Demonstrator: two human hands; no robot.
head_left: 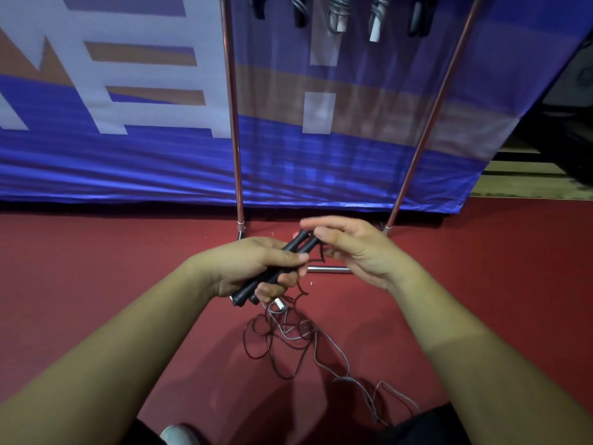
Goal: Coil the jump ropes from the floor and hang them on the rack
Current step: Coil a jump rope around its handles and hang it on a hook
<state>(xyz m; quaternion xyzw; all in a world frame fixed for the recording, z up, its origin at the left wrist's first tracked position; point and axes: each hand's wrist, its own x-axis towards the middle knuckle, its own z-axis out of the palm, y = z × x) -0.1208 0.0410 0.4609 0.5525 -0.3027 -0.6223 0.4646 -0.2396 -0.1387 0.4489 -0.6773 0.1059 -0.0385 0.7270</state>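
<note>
Closest to you, the toe of your shoe (175,434) pokes in at the bottom edge. Just past it there's a loose tangle on the red floor (96,284): a dark rope (244,340) looped up with a grey rope (340,351), whose strands trail off toward your right leg. A white handle (280,306) sits at the top of that mess, right under your left fist.

Your left hand (253,264) is wrapped tight around a pair of black handles (295,245), held side by side and angled up toward the right. Their butt ends stick out below your palm. The dark cord drops from them down to the floor pile.

Your right hand (353,252) is up at the top ends of those handles, thumb right by the tips and fingers stretched out above. It's motion-blurred, so I honestly can't say if it's pinching anything.

Behind your hands stands the rack (231,107), with chrome legs and a base bar on the floor. Several coiled ropes (337,11) already hang from its top, and a blue banner (128,155) sits behind it.
</note>
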